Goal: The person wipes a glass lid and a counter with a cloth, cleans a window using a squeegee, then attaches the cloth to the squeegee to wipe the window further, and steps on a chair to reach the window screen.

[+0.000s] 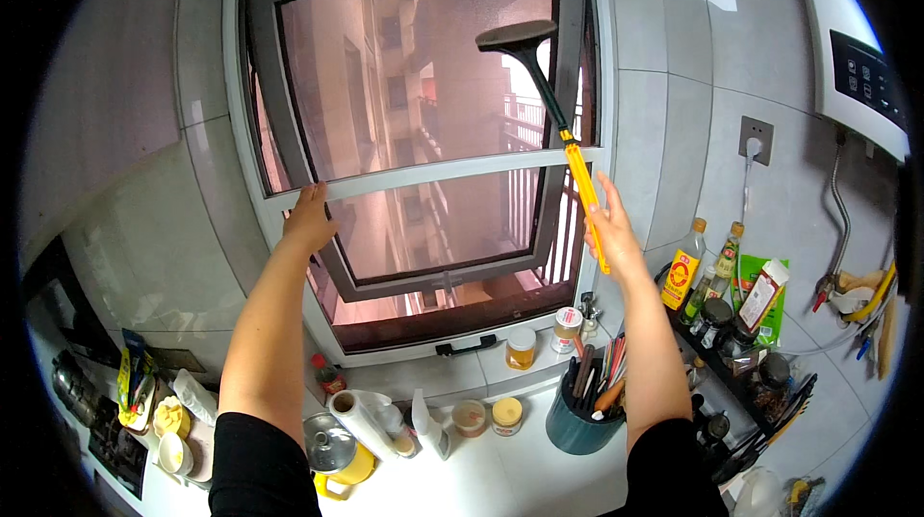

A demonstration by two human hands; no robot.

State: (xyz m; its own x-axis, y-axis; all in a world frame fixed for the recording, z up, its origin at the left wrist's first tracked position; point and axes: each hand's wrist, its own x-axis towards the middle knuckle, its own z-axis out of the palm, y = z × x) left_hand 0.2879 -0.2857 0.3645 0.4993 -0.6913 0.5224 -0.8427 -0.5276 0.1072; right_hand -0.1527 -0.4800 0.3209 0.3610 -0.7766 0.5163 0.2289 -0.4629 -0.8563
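My left hand [310, 222] has its fingers laid over the left end of the white window frame's crossbar [426, 176]. In my right hand [617, 239] is the yellow handle of a window squeegee [586, 188], held raised in front of the window at its right side. The squeegee's dark green neck leans up and left to a wide head with a grey pad along its top. Behind the crossbar, the grey-framed window sash [336, 246] is tilted outward at the bottom. Whether the squeegee head touches the glass, I cannot tell.
A teal utensil holder [585, 427], a yellow pot with a glass lid [354, 470], a paper roll [361, 423] and several jars stand below the window. Sauce bottles [682, 268] crowd a black rack at right. A white water heater [830, 26] hangs upper right.
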